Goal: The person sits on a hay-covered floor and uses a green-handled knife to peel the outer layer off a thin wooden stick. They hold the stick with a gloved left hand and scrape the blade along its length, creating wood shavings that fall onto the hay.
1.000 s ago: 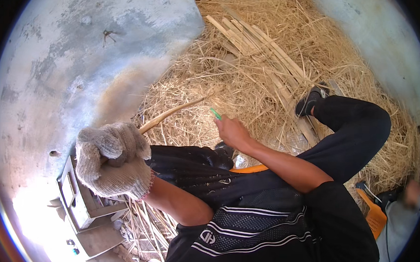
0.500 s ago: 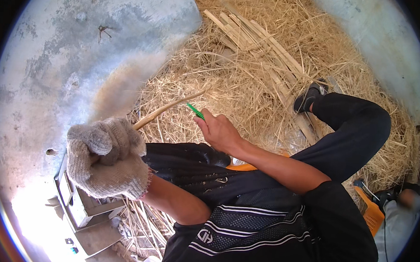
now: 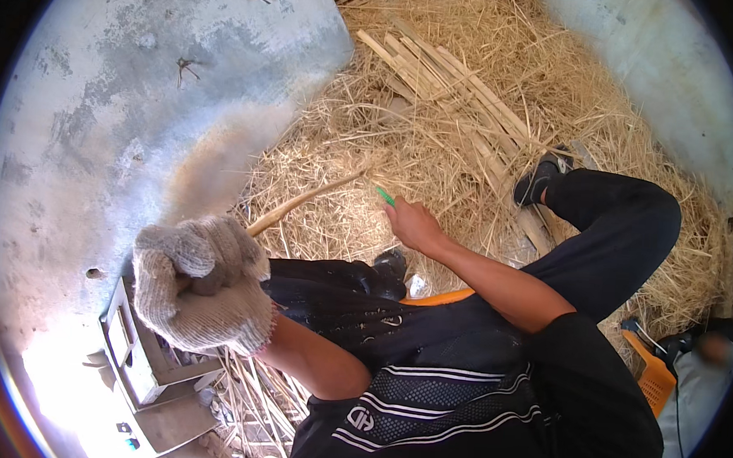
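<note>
A thick grey knitted glove covers my left hand (image 3: pixel 202 283), which is closed in a fist around the near end of a stick. This peeled wooden stick (image 3: pixel 289 208) is pale, slightly curved and thinner toward its far tip, and it slants up and right over the straw. To the right of the tip, my bare right hand (image 3: pixel 419 228) is closed on a slim green tool (image 3: pixel 386 196). Only the tool's front part shows, pointing up and left, apart from the stick; its exact kind is too small to tell. Pale shavings lie on my dark trousers (image 3: pixel 338 302).
Straw-like shavings (image 3: pixel 346 145) cover the floor ahead, with several flat wooden strips (image 3: pixel 457 76) on them. A stained pale wall (image 3: pixel 141 93) rises at left, above a wooden frame (image 3: pixel 140 350). An orange plastic seat (image 3: pixel 655 381) stands at right, beside another person's sleeve (image 3: pixel 693 404).
My right hand has moved right with the green tool, away from the stick. My left hand and the stick have shifted slightly right and down in the picture.
</note>
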A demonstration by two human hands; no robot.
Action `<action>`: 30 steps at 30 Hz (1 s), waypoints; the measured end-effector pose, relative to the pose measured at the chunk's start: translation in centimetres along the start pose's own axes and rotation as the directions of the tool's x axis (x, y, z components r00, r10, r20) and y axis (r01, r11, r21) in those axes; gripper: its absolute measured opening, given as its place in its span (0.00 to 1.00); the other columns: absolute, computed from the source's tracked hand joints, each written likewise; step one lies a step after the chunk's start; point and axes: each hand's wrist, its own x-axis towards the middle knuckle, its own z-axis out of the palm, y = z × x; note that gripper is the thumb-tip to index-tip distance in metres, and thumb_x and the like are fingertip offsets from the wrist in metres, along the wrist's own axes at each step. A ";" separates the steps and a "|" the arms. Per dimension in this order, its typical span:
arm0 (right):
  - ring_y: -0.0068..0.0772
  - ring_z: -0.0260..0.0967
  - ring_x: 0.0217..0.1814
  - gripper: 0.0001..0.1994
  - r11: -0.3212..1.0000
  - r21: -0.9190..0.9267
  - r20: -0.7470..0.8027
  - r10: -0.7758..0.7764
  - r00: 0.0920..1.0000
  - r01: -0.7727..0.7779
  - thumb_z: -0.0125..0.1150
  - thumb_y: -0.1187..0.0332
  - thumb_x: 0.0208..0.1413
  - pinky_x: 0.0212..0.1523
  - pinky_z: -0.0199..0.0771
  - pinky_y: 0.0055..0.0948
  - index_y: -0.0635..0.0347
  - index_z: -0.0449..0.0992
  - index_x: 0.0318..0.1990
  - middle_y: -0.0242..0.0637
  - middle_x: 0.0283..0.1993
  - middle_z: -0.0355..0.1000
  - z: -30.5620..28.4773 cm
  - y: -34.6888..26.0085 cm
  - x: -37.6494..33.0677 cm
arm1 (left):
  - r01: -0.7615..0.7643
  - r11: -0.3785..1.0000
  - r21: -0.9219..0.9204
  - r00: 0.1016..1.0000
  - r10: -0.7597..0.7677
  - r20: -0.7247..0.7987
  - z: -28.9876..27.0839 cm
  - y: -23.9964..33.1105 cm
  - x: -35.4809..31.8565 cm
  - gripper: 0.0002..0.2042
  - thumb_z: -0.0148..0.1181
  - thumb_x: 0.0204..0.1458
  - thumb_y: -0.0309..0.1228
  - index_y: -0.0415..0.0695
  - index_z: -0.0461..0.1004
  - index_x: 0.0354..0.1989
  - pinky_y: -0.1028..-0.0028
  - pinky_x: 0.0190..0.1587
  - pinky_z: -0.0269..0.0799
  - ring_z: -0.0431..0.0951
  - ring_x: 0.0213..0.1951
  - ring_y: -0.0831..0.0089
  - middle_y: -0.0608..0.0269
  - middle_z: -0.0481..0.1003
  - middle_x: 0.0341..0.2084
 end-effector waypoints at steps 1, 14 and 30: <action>0.63 0.71 0.23 0.20 1.000 0.003 0.012 -0.009 1.000 0.008 0.43 0.54 0.67 0.26 0.71 0.53 0.67 0.68 0.39 0.57 0.21 0.71 0.1 0.4 0.2 | -0.013 0.999 -0.033 0.999 0.014 0.040 0.0 -0.1 0.3 0.15 0.43 0.57 0.33 0.40 0.66 0.19 0.72 0.05 0.53 0.51 0.05 0.77 0.67 0.55 0.04; 0.62 0.67 0.21 0.18 0.957 0.283 0.107 -0.096 0.990 0.063 0.44 0.57 0.67 0.24 0.63 0.51 0.67 0.68 0.38 0.55 0.17 0.68 -3.8 -9.3 -3.1 | -0.020 0.950 0.312 0.878 0.166 -0.449 2.2 -0.3 0.2 0.15 0.46 0.54 0.33 0.44 0.62 0.15 0.76 0.05 0.49 0.48 0.06 0.82 0.71 0.53 0.05; 0.62 0.70 0.24 0.21 0.964 0.237 0.116 -0.149 0.982 0.118 0.43 0.54 0.68 0.26 0.67 0.50 0.69 0.69 0.40 0.56 0.23 0.71 -3.7 -9.5 -2.6 | -0.033 0.975 0.218 0.928 0.111 -0.355 1.3 -0.2 0.0 0.15 0.46 0.55 0.33 0.44 0.63 0.15 0.77 0.05 0.48 0.48 0.06 0.82 0.72 0.51 0.05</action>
